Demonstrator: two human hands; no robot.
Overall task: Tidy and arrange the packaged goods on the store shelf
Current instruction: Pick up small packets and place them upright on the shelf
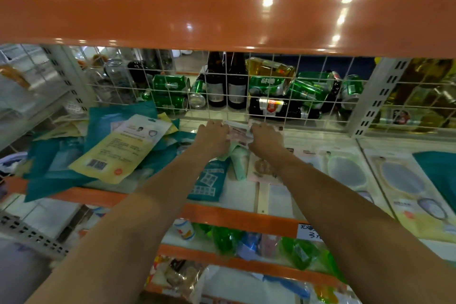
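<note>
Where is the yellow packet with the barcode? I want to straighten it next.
In the head view, the yellow packet lies tilted on top of the pile of teal packets on the shelf's left side, left of the left hand.

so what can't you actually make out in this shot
- Head view: pale packet held between left hand and right hand; the fingers cover most of it, its print is blurred.
- Handwritten price tag on the shelf's front rail: the right forearm cuts it off.
- Green cans behind the wire mesh: labels too small to read.
</note>
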